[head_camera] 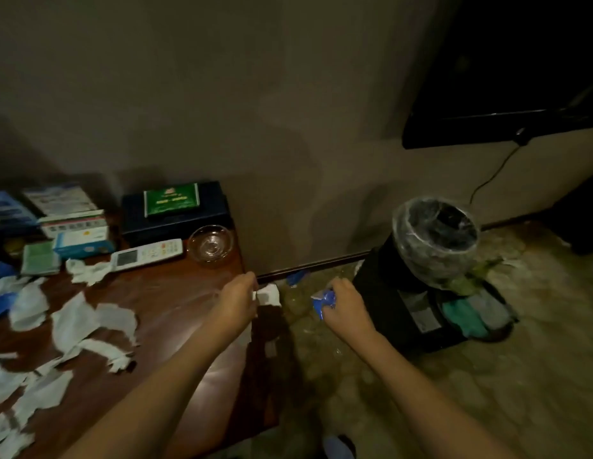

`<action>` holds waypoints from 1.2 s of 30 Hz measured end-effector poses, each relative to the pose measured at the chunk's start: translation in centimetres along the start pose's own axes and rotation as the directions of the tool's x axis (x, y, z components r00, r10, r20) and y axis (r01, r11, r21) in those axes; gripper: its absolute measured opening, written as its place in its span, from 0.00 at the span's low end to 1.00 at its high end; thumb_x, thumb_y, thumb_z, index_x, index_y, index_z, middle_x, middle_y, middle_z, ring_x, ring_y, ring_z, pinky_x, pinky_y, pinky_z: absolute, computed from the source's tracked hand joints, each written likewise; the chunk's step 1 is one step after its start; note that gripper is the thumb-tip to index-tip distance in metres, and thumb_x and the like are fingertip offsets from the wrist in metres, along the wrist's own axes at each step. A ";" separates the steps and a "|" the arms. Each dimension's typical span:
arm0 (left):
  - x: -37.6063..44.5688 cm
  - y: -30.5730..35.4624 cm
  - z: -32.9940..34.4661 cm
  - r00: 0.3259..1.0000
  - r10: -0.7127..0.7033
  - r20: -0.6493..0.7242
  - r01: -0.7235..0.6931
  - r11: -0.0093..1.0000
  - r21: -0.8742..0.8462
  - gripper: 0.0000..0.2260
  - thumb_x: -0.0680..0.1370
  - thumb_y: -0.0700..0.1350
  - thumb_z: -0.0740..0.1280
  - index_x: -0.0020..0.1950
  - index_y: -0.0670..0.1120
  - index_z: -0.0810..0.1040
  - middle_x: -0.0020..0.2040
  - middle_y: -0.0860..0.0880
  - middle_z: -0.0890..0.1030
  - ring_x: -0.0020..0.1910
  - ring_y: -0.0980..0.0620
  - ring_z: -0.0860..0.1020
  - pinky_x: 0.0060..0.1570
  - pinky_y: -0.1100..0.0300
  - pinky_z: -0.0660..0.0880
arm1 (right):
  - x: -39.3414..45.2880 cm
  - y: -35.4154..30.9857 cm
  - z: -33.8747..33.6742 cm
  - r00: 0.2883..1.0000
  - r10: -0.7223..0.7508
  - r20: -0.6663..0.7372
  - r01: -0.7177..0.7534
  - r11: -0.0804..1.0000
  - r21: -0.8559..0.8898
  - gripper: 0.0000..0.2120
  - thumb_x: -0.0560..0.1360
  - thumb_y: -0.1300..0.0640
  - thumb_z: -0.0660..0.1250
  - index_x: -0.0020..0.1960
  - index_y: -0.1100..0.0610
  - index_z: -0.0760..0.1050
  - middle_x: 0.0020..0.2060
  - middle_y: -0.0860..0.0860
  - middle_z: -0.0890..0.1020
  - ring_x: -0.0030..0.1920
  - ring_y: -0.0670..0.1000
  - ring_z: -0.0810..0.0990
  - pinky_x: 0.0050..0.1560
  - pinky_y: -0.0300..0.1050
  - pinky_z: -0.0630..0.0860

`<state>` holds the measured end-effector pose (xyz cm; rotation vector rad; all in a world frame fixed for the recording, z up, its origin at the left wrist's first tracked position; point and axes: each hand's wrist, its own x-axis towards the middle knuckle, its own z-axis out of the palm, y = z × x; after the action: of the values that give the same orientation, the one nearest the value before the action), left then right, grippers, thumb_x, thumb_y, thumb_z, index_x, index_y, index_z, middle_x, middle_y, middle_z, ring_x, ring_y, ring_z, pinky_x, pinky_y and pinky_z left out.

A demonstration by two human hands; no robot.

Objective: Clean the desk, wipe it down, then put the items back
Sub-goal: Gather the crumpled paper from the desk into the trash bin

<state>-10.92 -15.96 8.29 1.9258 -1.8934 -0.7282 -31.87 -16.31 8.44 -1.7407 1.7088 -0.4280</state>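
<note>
The left hand (240, 298) is pinching a white tissue (268, 294) and the right hand (343, 301) is gripping a blue wrapper (325, 301), both short of the bin (436, 240), risking floor drops.

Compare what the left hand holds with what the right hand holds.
The left hand pinches a white tissue scrap at the desk edge; the right hand grips a crumpled blue wrapper over the floor. The tissue sticks out loose; the wrapper is bunched in the fingers. Both are small litter.
</note>
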 end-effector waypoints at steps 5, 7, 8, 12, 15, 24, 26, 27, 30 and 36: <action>2.8 7.2 3.3 1.000 0.007 0.007 -0.007 1.000 0.002 0.15 0.75 0.33 0.63 0.38 0.52 0.64 0.39 0.54 0.68 0.36 0.57 0.69 0.30 0.68 0.63 | 0.9 5.7 -6.3 0.995 0.078 -0.063 -0.075 0.997 0.035 0.13 0.74 0.63 0.67 0.39 0.51 0.64 0.40 0.44 0.66 0.42 0.45 0.70 0.41 0.37 0.66; 4.2 10.9 4.7 1.000 0.024 0.002 -0.024 1.000 -0.016 0.10 0.75 0.34 0.63 0.42 0.49 0.69 0.42 0.53 0.69 0.38 0.57 0.70 0.33 0.68 0.66 | 1.0 8.2 -9.1 0.994 0.057 -0.094 -0.054 0.998 0.038 0.14 0.73 0.69 0.63 0.39 0.53 0.64 0.40 0.45 0.66 0.44 0.48 0.69 0.41 0.38 0.64; 5.0 12.7 5.5 0.999 0.035 0.001 -0.035 0.999 -0.020 0.08 0.76 0.34 0.63 0.45 0.47 0.70 0.44 0.52 0.70 0.40 0.57 0.71 0.35 0.67 0.68 | 1.0 9.5 -10.5 0.993 0.051 -0.106 -0.047 0.998 0.045 0.11 0.73 0.70 0.63 0.44 0.56 0.67 0.43 0.47 0.68 0.46 0.49 0.70 0.44 0.38 0.65; 7.8 19.3 8.8 0.995 0.081 0.053 -0.079 0.996 -0.031 0.06 0.77 0.37 0.63 0.46 0.48 0.71 0.45 0.53 0.70 0.43 0.56 0.72 0.37 0.67 0.68 | 0.7 13.9 -15.8 0.979 0.099 -0.176 -0.076 0.988 0.134 0.22 0.72 0.72 0.64 0.64 0.59 0.68 0.58 0.51 0.70 0.60 0.49 0.70 0.58 0.39 0.67; 10.0 23.4 11.0 0.982 0.163 0.094 -0.161 0.986 -0.030 0.04 0.77 0.36 0.61 0.46 0.45 0.71 0.44 0.51 0.71 0.43 0.52 0.73 0.41 0.61 0.72 | 1.1 16.9 -18.8 0.956 0.142 -0.257 -0.104 0.983 0.153 0.27 0.71 0.75 0.62 0.67 0.59 0.67 0.67 0.54 0.67 0.67 0.54 0.68 0.66 0.44 0.68; 18.9 30.2 17.0 0.864 0.452 0.221 -0.423 0.891 -0.165 0.08 0.79 0.39 0.61 0.55 0.47 0.74 0.49 0.53 0.72 0.48 0.54 0.75 0.48 0.60 0.74 | 5.5 24.0 -24.2 0.878 0.259 -0.402 -0.228 0.966 0.124 0.12 0.73 0.71 0.62 0.54 0.63 0.77 0.49 0.49 0.70 0.50 0.48 0.70 0.44 0.28 0.63; 21.9 31.4 18.1 0.839 0.468 0.279 -0.435 0.884 -0.174 0.05 0.79 0.43 0.62 0.53 0.45 0.76 0.48 0.51 0.76 0.46 0.54 0.76 0.46 0.61 0.75 | 7.7 24.9 -25.3 0.876 0.277 -0.395 -0.253 0.961 0.112 0.07 0.74 0.66 0.65 0.51 0.58 0.75 0.45 0.44 0.67 0.49 0.46 0.68 0.44 0.32 0.62; 23.6 32.0 18.7 0.828 0.472 0.303 -0.443 0.882 -0.162 0.05 0.79 0.46 0.63 0.50 0.46 0.75 0.45 0.50 0.76 0.44 0.55 0.76 0.42 0.62 0.73 | 8.9 25.3 -25.8 0.868 0.307 -0.390 -0.279 0.952 0.127 0.08 0.74 0.63 0.67 0.52 0.56 0.73 0.47 0.44 0.66 0.50 0.46 0.68 0.47 0.34 0.63; 28.2 33.7 19.9 0.838 0.448 0.313 -0.430 0.894 -0.126 0.07 0.77 0.49 0.66 0.44 0.47 0.72 0.40 0.53 0.73 0.41 0.55 0.74 0.35 0.68 0.67 | 12.6 25.6 -27.2 0.838 0.415 -0.355 -0.336 0.904 0.265 0.18 0.73 0.55 0.71 0.60 0.55 0.70 0.53 0.45 0.67 0.54 0.44 0.68 0.53 0.37 0.67; 35.9 36.1 22.0 0.832 0.441 0.337 -0.437 0.895 -0.092 0.06 0.74 0.40 0.68 0.44 0.46 0.71 0.46 0.46 0.77 0.46 0.50 0.75 0.43 0.62 0.67 | 20.0 25.8 -29.1 0.794 0.430 -0.431 -0.329 0.899 0.290 0.20 0.71 0.61 0.70 0.57 0.54 0.63 0.52 0.49 0.64 0.47 0.43 0.68 0.43 0.27 0.64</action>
<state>-53.86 -51.07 6.94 1.3228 -2.4204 -0.9721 -68.28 -40.57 8.91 -1.1487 2.2207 -0.8739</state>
